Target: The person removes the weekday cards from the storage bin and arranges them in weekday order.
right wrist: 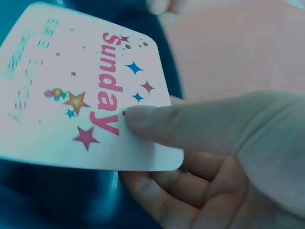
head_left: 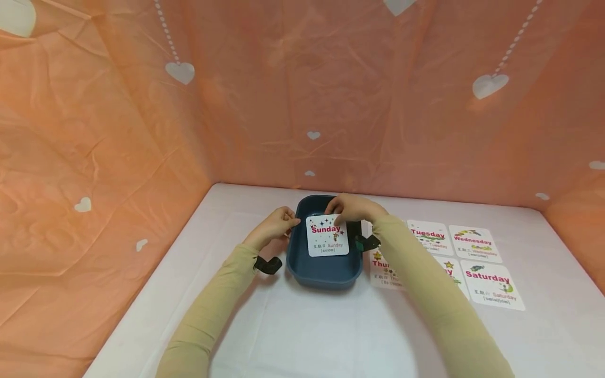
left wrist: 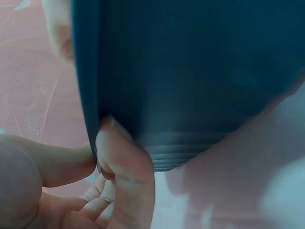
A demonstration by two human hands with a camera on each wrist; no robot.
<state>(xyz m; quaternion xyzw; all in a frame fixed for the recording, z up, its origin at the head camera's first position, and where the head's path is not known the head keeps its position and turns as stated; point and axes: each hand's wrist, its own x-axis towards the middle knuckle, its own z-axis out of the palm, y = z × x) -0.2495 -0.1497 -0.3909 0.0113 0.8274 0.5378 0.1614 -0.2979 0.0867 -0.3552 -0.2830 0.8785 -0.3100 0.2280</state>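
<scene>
A white card printed "Sunday" (head_left: 327, 239) is over the dark blue plastic basin (head_left: 321, 281) in the head view. My right hand (head_left: 353, 207) pinches the card at its upper right corner. In the right wrist view the thumb (right wrist: 157, 121) presses on its printed face, beside the red lettering, with the other fingers curled beneath. On the basin's left side my left hand (head_left: 276, 226) grips the rim. The left wrist view shows thumb and forefinger (left wrist: 126, 167) pinching that rim from both sides.
Right of the basin, several day cards lie in rows on the white table: Tuesday (head_left: 429, 237), Wednesday (head_left: 475, 243), Thursday (head_left: 384, 273) and Saturday (head_left: 491, 283). My right forearm (head_left: 425, 294) covers part of them. An orange curtain with white hearts (head_left: 302, 94) hangs behind the table.
</scene>
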